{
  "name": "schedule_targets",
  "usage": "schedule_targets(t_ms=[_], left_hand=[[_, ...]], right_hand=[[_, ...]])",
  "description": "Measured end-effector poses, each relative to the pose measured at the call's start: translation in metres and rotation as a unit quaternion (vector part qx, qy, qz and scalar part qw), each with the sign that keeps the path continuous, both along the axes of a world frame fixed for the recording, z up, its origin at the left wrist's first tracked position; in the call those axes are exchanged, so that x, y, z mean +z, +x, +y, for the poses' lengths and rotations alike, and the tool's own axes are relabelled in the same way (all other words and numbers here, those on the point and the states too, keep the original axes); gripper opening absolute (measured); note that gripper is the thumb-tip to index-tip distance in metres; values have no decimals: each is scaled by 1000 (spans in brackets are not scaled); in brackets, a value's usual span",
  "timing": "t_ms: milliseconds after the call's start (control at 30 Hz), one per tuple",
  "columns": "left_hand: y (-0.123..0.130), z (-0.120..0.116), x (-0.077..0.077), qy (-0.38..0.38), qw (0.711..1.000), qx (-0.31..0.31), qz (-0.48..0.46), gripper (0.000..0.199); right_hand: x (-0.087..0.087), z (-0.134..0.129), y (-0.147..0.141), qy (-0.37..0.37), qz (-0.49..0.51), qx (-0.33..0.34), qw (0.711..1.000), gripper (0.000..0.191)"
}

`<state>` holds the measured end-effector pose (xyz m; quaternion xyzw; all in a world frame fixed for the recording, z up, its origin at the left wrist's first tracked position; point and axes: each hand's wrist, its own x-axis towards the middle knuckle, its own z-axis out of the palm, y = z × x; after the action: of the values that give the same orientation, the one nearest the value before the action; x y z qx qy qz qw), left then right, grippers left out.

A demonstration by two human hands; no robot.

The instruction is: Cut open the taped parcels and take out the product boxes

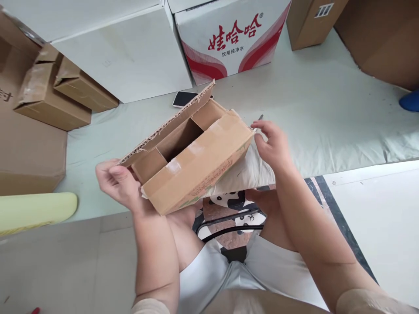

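Observation:
A brown cardboard box [199,157] is tilted above the cloth-covered surface, its long top flap raised and the inside partly in shadow. At its left end, my left hand [119,181] is closed on the box, thumb on the near side of the flap. My right hand [273,141] is curled at the right corner, its fingertips pinching the edge. A small dark thin piece [261,117] shows just beyond those fingertips; what it is I cannot make out. Clear tape strips cling to the box's upper edge. Behind the flap lies a phone [183,98], partly hidden.
White cartons [131,56] and a red-and-white water carton [232,48] line the back. Small brown boxes [55,98] stand at left, a tall brown box [310,24] at back right. A yellow-green rounded object [39,209] and a blue object [410,101] lie at the sides. A panda-print stool [225,235] is below.

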<state>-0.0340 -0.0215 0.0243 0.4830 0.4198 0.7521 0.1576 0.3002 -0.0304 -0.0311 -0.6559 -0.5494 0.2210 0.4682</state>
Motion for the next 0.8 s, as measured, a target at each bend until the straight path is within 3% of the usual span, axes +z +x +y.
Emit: schedule_targets(t_ms=[67, 200, 300, 433, 567, 667, 733, 800], left_hand=[[2, -2, 0, 31, 999, 19, 17, 57], [7, -6, 2, 47, 998, 29, 22, 62], [12, -9, 5, 34, 997, 63, 24, 66], [10, -12, 6, 2, 997, 74, 33, 63], [-3, -14, 6, 3, 998, 49, 30, 55], [-14, -19, 9, 2, 998, 13, 66, 39], [-23, -22, 12, 0, 993, -45, 107, 21], [-32, -26, 16, 2, 971, -151, 184, 19]], right_hand=[[14, 3, -13, 38, 92, 22, 995, 29], [36, 5, -39, 131, 235, 116, 956, 40], [45, -1, -51, 204, 287, 109, 930, 42], [60, -19, -55, 236, 335, 108, 906, 37], [75, -37, -56, 257, 357, 191, 877, 37], [79, -45, -55, 257, 307, 253, 881, 33], [79, -46, -54, 253, 252, 294, 887, 28], [80, -45, -52, 249, 193, 338, 887, 21]])
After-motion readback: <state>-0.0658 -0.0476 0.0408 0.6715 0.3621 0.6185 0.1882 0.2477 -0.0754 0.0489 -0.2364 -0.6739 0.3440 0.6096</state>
